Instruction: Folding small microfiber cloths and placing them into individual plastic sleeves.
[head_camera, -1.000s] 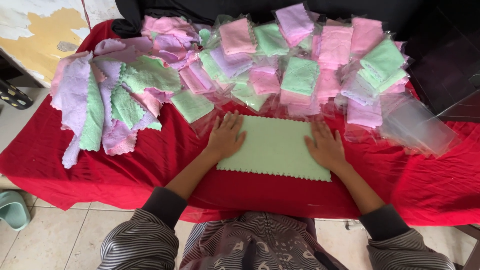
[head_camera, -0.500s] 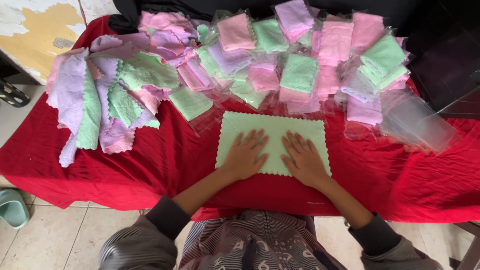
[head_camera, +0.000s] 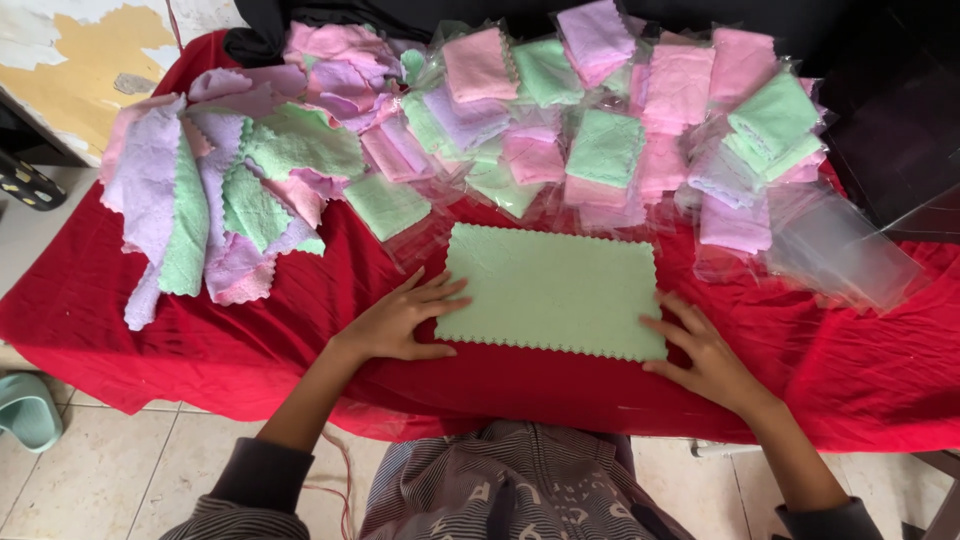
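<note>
Bagged pastel cloths (head_camera: 600, 150) and loose cloths (head_camera: 210, 190) cover the red tablecloth (head_camera: 200, 330).

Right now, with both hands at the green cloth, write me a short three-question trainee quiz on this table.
1. True or false: the green cloth lies flat and unfolded on the red tablecloth.
2. Where does the left hand rest? A) on the cloth's left edge B) on the loose pile of cloths C) on the clear bags
3. Fill in: the right hand rests at the cloth's lower ____ corner.

Key: 1 true; 2 A; 3 right. The bagged cloths lie beyond the green cloth.
</note>
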